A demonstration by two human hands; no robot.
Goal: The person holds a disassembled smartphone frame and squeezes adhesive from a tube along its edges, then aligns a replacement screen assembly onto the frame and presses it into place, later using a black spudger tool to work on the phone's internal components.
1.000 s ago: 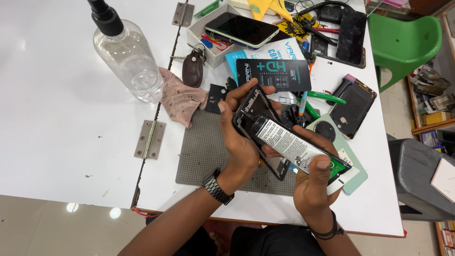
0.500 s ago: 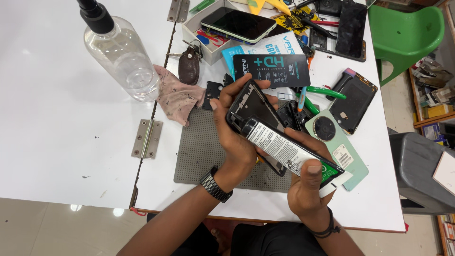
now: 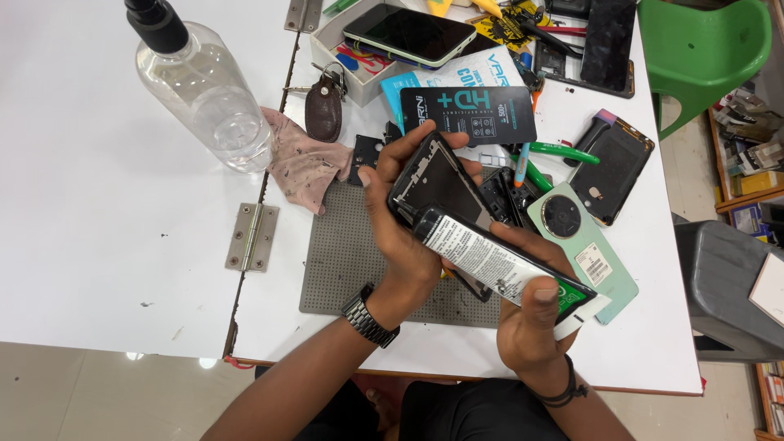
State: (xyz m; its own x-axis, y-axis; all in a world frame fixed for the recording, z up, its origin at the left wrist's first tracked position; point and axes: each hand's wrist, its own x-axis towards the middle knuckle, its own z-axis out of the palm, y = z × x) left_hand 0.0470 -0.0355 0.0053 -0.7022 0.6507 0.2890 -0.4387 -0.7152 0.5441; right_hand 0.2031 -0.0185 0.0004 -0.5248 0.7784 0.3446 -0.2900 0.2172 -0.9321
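Above the grey dotted mat (image 3: 343, 261), close to the near edge of the white surface (image 3: 98, 204), both hands meet over one thing. The left hand (image 3: 404, 245) is curled around a black phone frame (image 3: 437, 184) and holds it up off the mat. Its fingers wrap the far edge, and its thumb sits on the near side. The frame is tilted, with its long side running from the upper left down to the lower right.

The right hand (image 3: 535, 327) grips a long glue tube (image 3: 498, 265) with a white label and a green end. The thumb presses on top of the fat end, and the other fingers close under it. The tube lies along almost the same slant as the frame. Its thin tip points up and to the left, and seems to touch the lower edge of the frame, just beside the left hand's palm. So the frame lies up and to the left of the right hand, and the tube joins the two.

Just to the right, a pale green phone back (image 3: 584, 253) with a round camera ring lies flat on the surface. A clear spray bottle (image 3: 204, 94) stands well apart, on the far left. A pink cloth (image 3: 302, 159) lies near it.
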